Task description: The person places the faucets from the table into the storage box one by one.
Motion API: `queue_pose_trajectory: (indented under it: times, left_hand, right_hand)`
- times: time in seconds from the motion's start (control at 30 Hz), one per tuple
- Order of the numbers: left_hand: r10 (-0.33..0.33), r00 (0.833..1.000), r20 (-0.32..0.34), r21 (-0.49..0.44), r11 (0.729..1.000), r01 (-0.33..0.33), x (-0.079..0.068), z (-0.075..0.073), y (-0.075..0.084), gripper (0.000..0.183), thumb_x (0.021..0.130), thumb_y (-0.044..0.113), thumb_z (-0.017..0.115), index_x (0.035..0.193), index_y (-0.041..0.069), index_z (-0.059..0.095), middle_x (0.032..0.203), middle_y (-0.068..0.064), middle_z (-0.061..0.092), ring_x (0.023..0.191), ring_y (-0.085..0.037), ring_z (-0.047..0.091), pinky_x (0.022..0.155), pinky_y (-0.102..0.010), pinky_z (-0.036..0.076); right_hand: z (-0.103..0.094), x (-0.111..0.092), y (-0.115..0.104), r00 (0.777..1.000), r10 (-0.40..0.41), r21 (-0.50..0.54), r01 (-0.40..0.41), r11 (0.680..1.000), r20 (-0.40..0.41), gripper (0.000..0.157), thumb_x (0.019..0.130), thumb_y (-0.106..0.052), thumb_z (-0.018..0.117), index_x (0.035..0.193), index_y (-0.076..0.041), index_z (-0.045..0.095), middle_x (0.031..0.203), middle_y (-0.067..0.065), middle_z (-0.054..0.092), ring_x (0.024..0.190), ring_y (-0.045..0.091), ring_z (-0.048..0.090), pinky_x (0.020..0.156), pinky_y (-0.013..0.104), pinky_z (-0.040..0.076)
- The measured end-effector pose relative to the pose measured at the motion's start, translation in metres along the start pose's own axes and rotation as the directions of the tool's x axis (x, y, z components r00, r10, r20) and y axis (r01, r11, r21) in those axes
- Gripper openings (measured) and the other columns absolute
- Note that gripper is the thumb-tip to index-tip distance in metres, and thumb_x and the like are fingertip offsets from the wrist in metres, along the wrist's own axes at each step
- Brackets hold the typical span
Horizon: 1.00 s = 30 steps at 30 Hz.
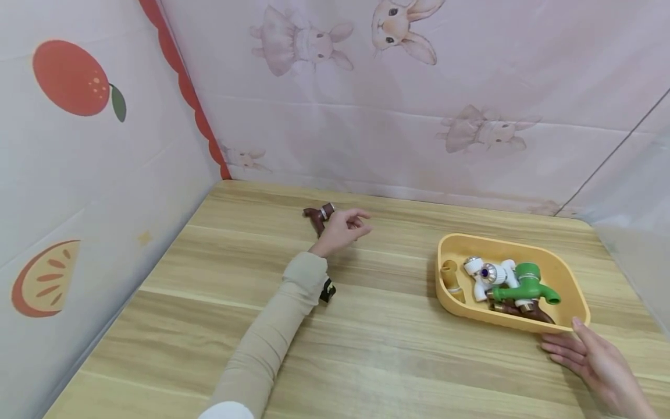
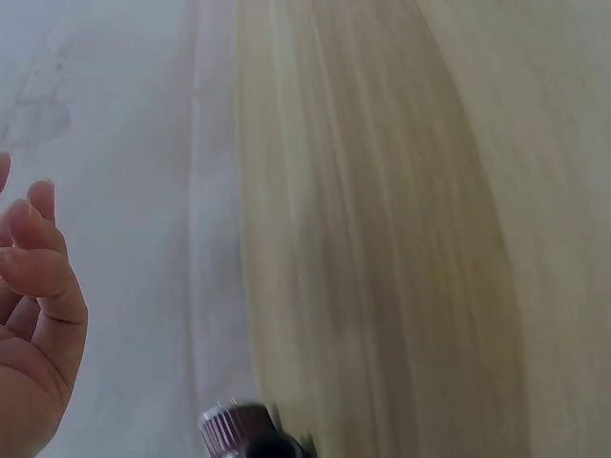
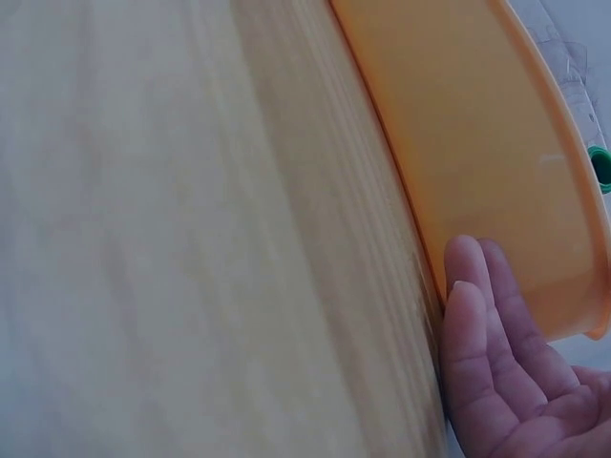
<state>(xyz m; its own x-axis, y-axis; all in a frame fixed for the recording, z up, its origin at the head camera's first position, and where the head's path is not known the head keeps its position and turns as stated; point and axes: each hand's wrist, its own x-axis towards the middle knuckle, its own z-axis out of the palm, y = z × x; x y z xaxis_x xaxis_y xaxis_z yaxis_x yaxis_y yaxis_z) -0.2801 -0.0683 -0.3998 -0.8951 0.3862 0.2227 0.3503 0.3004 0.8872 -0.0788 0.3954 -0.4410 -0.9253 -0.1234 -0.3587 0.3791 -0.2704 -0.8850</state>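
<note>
My left hand (image 1: pixel 342 230) is over the back of the table with its fingers loosely bent and nothing between them. Just beside it is a brown faucet (image 1: pixel 316 216), partly hidden behind the hand; its ribbed end (image 2: pixel 229 426) shows low in the left wrist view. At the right, my right hand (image 1: pixel 597 358) holds the near corner of a yellow plastic basket (image 1: pixel 445 299), thumb on the rim and fingers against the outer wall. Inside lie a green faucet (image 1: pixel 528 288), white faucets (image 1: pixel 508 273), a brown faucet (image 1: pixel 539 314) and a tan-gold pipe-like piece (image 1: pixel 450 276).
The wooden table (image 1: pixel 398 355) meets a pink curtain (image 1: pixel 387 151) with rabbit prints at the back and a white curtain (image 1: pixel 131 192) with fruit prints at the left. A small black device (image 1: pixel 327 291) sits at the left sleeve's cuff.
</note>
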Motion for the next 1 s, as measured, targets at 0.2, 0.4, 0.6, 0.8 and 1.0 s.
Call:
queue_pose_trajectory:
  times: [0.2,0.4,0.6,0.8,1.0]
  left_hand:
    - [-0.068,0.994,-0.086,0.054,0.996,0.073,0.0,-0.012,-0.011,0.026,0.084,0.007,0.063,0.11,0.004,0.062,0.079,-0.008,0.063,0.068,-0.028,0.059,0.056,-0.025,0.045]
    - [-0.073,0.988,-0.135,0.131,0.987,0.091,0.002,-0.023,-0.02,0.027,0.083,0.008,0.065,0.11,0.004,0.062,0.081,-0.008,0.063,0.07,-0.021,0.059,0.063,-0.03,0.047]
    - [-0.075,0.976,-0.203,0.231,0.965,0.122,0.005,-0.033,-0.028,0.033,0.081,0.007,0.066,0.113,-0.001,0.059,0.075,-0.008,0.058,0.066,-0.018,0.053,0.068,-0.032,0.046]
    - [-0.17,0.952,-0.254,0.304,0.92,0.246,0.008,-0.042,-0.029,0.047,0.081,0.015,0.067,0.123,0.0,0.052,0.096,-0.016,0.058,0.083,-0.025,0.054,0.074,-0.037,0.046]
    - [-0.259,0.922,-0.288,0.387,0.849,0.359,0.01,-0.047,-0.034,0.059,0.08,0.023,0.069,0.131,0.006,0.045,0.122,-0.018,0.046,0.093,-0.03,0.052,0.073,-0.04,0.047]
  right_hand:
    - [0.001,0.001,0.0,0.998,0.023,-0.055,-0.026,0.998,-0.051,0.032,0.099,-0.034,0.03,0.112,-0.005,0.025,0.088,0.009,0.069,0.083,0.023,0.066,0.073,0.035,0.052]
    - [-0.001,0.001,0.001,1.0,-0.006,-0.008,0.006,1.0,0.004,0.029,0.1,-0.031,0.029,0.111,-0.005,0.026,0.09,0.011,0.069,0.085,0.024,0.066,0.073,0.035,0.052]
    - [-0.002,0.001,0.001,1.0,-0.02,-0.009,0.02,1.0,0.019,0.027,0.1,-0.03,0.028,0.11,-0.005,0.028,0.091,0.011,0.068,0.085,0.024,0.065,0.074,0.035,0.052]
    - [0.002,0.001,-0.001,0.999,0.011,-0.062,-0.014,0.998,-0.044,0.032,0.099,-0.033,0.03,0.112,-0.005,0.024,0.089,0.008,0.069,0.084,0.022,0.066,0.074,0.035,0.052]
    - [0.002,0.0,-0.003,0.998,0.018,-0.084,-0.022,0.996,-0.058,0.033,0.099,-0.034,0.03,0.113,-0.005,0.023,0.089,0.008,0.069,0.085,0.023,0.065,0.075,0.035,0.052]
